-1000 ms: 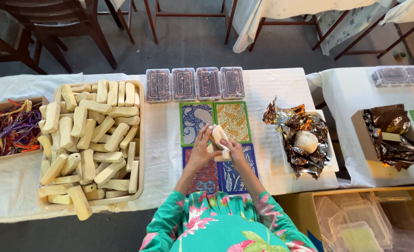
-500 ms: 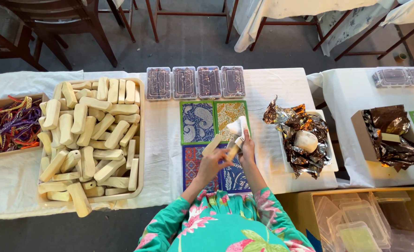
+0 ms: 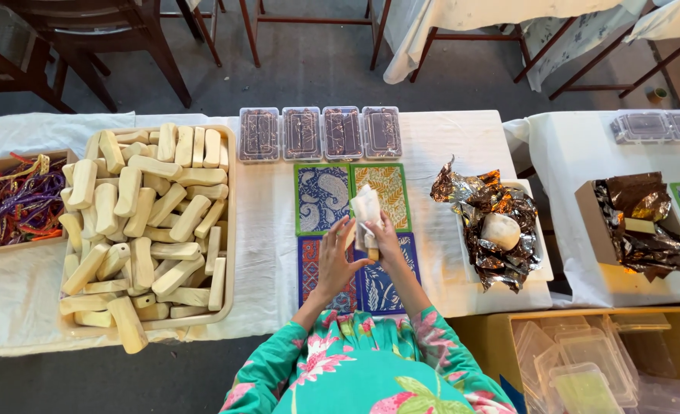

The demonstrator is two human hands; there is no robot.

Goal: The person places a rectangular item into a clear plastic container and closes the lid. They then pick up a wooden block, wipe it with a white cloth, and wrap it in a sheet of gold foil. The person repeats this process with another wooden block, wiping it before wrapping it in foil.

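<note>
My left hand (image 3: 332,261) and my right hand (image 3: 384,236) are together over several patterned cloth squares (image 3: 322,198) on the white-covered table. Between them is a pale cream bar in a thin white wrapper (image 3: 367,208), held upright; the right hand grips the wrapper's lower part and the left hand's fingers touch the bar's lower end. My sleeves are turquoise with pink flowers. A tray of bare cream bars (image 3: 144,222) lies to the left.
Several lidded clear boxes of dark pieces (image 3: 321,133) line the far edge. Crumpled brown foil (image 3: 489,222) with a pale lump sits on a white tray at right. A box of coloured ribbons (image 3: 10,201) is far left; clear plastic boxes (image 3: 585,360) lie in a carton.
The hands have shifted slightly right and away from me over the cloths. The white wrapper now stands taller above the bar, and the left hand has opened under it.
</note>
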